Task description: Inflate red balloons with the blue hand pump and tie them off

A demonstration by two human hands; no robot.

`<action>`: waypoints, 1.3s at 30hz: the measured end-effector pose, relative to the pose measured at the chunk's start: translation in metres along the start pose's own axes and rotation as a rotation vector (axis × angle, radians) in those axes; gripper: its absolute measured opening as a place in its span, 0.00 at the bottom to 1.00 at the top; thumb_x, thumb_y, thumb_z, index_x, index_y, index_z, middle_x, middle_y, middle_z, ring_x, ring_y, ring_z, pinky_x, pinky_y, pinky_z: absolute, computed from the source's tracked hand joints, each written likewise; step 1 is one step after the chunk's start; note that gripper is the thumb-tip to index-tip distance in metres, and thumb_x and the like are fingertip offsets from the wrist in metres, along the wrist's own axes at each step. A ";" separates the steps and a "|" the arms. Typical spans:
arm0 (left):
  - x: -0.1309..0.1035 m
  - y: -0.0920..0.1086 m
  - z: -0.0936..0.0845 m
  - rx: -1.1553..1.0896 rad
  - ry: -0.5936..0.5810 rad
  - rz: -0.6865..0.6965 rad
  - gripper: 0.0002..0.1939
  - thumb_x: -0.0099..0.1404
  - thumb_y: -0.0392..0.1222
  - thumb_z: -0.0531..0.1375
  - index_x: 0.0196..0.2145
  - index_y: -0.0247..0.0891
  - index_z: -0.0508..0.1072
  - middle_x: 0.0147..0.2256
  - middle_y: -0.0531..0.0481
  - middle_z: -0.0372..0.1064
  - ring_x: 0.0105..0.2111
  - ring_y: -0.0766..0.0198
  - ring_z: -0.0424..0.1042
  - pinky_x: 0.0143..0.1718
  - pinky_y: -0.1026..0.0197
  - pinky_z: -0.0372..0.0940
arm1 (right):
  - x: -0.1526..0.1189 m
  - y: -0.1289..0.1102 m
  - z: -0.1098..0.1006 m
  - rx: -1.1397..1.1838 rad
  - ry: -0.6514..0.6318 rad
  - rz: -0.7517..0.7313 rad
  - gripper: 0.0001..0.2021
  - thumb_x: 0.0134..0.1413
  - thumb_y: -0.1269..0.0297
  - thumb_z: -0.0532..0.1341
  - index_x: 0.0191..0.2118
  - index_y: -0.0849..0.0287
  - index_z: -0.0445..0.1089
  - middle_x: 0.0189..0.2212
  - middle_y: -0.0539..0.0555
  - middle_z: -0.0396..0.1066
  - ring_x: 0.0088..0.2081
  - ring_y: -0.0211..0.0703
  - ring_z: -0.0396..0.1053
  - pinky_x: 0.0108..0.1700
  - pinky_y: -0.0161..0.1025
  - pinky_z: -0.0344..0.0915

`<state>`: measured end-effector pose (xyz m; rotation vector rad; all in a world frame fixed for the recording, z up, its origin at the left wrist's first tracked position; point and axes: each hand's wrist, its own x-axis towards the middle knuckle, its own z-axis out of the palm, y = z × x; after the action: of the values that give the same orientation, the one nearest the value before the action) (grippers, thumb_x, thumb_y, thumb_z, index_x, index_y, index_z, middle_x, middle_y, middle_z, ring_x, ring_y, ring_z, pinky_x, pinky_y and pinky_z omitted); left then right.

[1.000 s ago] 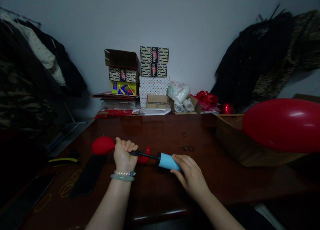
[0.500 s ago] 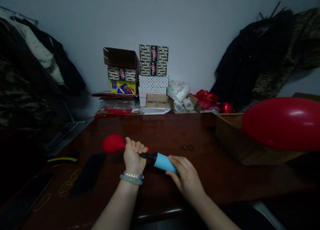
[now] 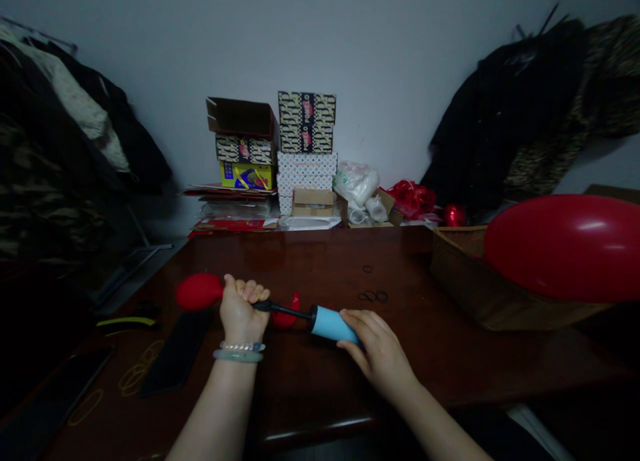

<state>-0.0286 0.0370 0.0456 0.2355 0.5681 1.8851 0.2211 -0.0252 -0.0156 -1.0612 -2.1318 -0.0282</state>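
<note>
A blue hand pump [image 3: 333, 324] with a black rod is held above the table between my two hands. My left hand [image 3: 243, 309], with two bracelets at the wrist, is closed around the black end of the pump and the neck of a small, partly filled red balloon [image 3: 199, 291]. The balloon's neck and the pump's tip are hidden in that fist. My right hand [image 3: 377, 346] wraps round the blue barrel. Behind the drawn-out rod, flat red balloons [image 3: 285, 319] lie on the table.
A large red balloon [image 3: 565, 247] rests on a brown basket [image 3: 457, 274] at the right. Black bands [image 3: 373, 296] lie mid-table. Yellow rubber bands [image 3: 134, 379], a dark phone-like slab [image 3: 175, 354] and a yellow-edged black object [image 3: 127, 322] are at left. Stacked boxes [image 3: 307, 174] stand behind.
My left hand has moved left with the balloon, drawing a longer stretch of black rod out of the barrel. My right hand has barely moved. Flat balloons behind the rod now show.
</note>
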 end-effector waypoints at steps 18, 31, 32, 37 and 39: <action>-0.025 -0.036 0.009 0.033 -0.041 -0.046 0.27 0.63 0.53 0.56 0.18 0.38 0.47 0.13 0.60 0.43 0.12 0.74 0.45 0.15 0.67 0.47 | -0.001 -0.019 0.016 -0.015 0.075 0.022 0.20 0.57 0.65 0.60 0.55 0.61 0.61 0.47 0.61 0.69 0.48 0.51 0.67 0.50 0.52 0.67; 0.003 0.014 -0.001 -0.018 -0.007 0.033 0.27 0.65 0.53 0.53 0.17 0.38 0.44 0.12 0.60 0.42 0.11 0.75 0.45 0.14 0.67 0.44 | 0.004 -0.001 -0.003 -0.026 0.028 0.001 0.20 0.58 0.62 0.59 0.56 0.56 0.62 0.48 0.60 0.69 0.49 0.50 0.68 0.50 0.52 0.67; 0.003 0.014 -0.001 -0.025 -0.007 0.030 0.27 0.66 0.52 0.53 0.18 0.38 0.44 0.12 0.60 0.42 0.11 0.75 0.45 0.14 0.67 0.44 | 0.004 -0.001 -0.003 -0.029 0.031 0.001 0.20 0.58 0.62 0.59 0.56 0.56 0.62 0.48 0.60 0.69 0.49 0.50 0.68 0.50 0.52 0.67; -0.002 0.002 0.001 -0.036 -0.010 0.004 0.26 0.66 0.49 0.52 0.18 0.38 0.45 0.13 0.60 0.42 0.11 0.75 0.45 0.14 0.67 0.43 | 0.000 -0.001 0.000 -0.035 0.047 -0.007 0.20 0.58 0.62 0.59 0.56 0.57 0.62 0.47 0.61 0.70 0.47 0.51 0.68 0.48 0.53 0.68; -0.005 -0.003 0.002 -0.034 -0.017 -0.010 0.26 0.66 0.50 0.53 0.18 0.38 0.45 0.13 0.60 0.42 0.11 0.75 0.45 0.14 0.67 0.43 | 0.000 -0.003 0.001 -0.030 0.041 -0.008 0.20 0.58 0.63 0.59 0.55 0.58 0.61 0.47 0.61 0.69 0.47 0.51 0.68 0.49 0.53 0.67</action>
<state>-0.0232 0.0343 0.0461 0.2258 0.5247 1.8800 0.2180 -0.0267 -0.0154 -1.0612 -2.1047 -0.0856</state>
